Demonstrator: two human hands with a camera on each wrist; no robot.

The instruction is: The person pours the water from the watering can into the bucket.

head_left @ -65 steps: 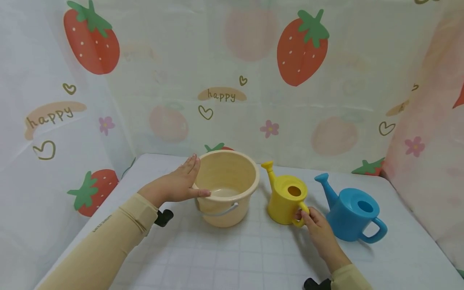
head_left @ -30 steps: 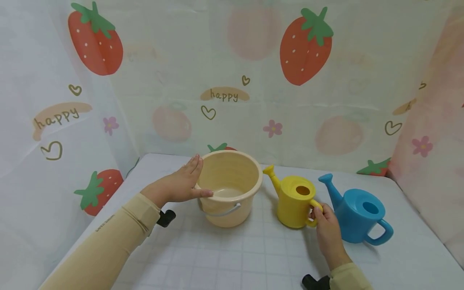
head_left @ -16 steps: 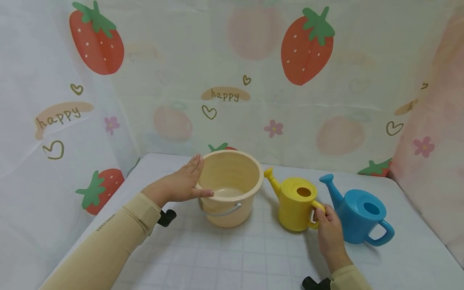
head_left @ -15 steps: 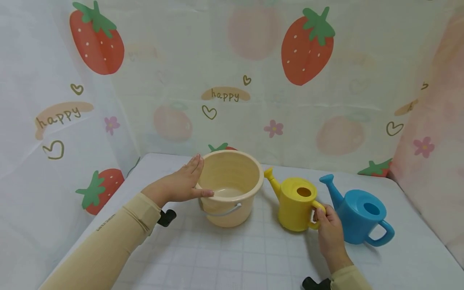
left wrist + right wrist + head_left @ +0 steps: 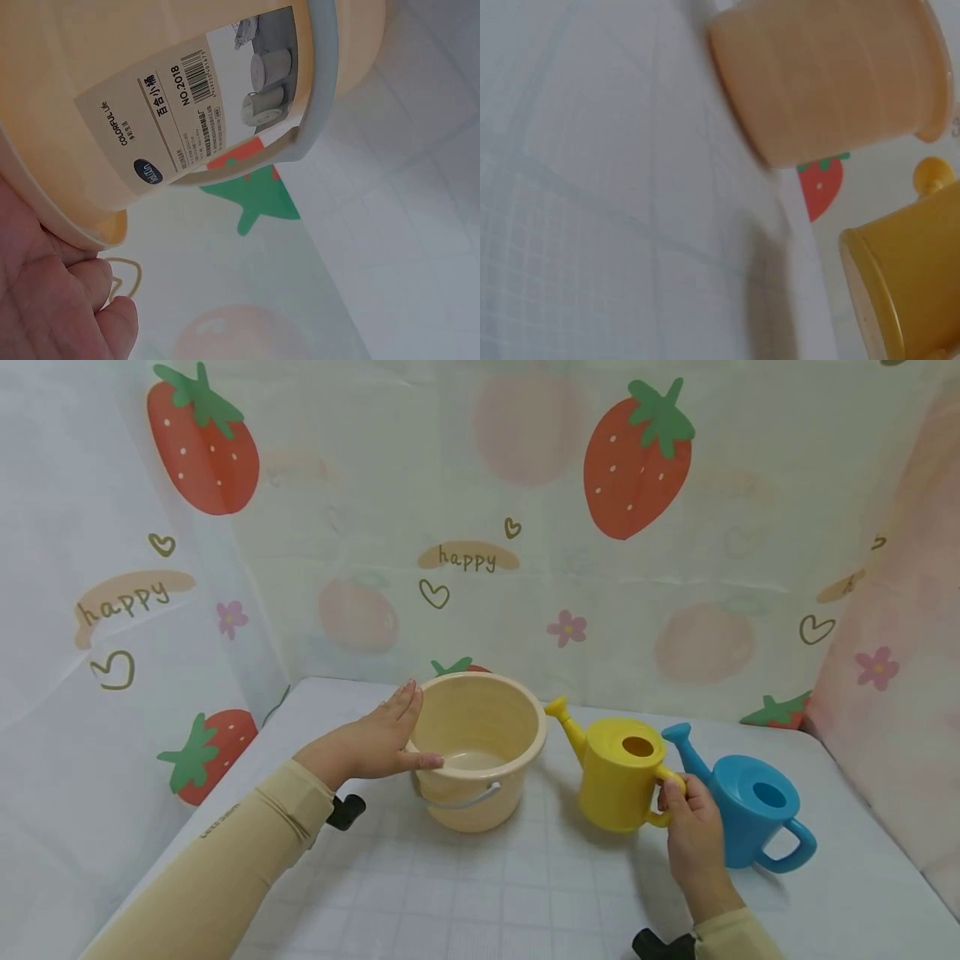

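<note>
A cream bucket (image 5: 474, 793) stands upright in the middle of the table. My left hand (image 5: 369, 739) rests against its left rim, fingers straight on the outer side and thumb laid across the front edge. In the left wrist view the bucket's printed label (image 5: 199, 97) shows above the fingers (image 5: 56, 315). My right hand (image 5: 693, 835) grips a yellow watering can (image 5: 615, 785) by its handle, with the spout towards the bucket's right rim. In the right wrist view the underside of the yellow can (image 5: 911, 277) shows, off the tabletop.
A blue watering can (image 5: 750, 810) stands just right of my right hand, partly hidden by it. The white table (image 5: 450, 902) has a faint grid. Strawberry-printed cloth (image 5: 360, 502) walls the back and both sides.
The yellow watering can has shifted right with my right hand, and over the last half second it has risen from the table. My left hand stays on the bucket; the view has shifted slightly.
</note>
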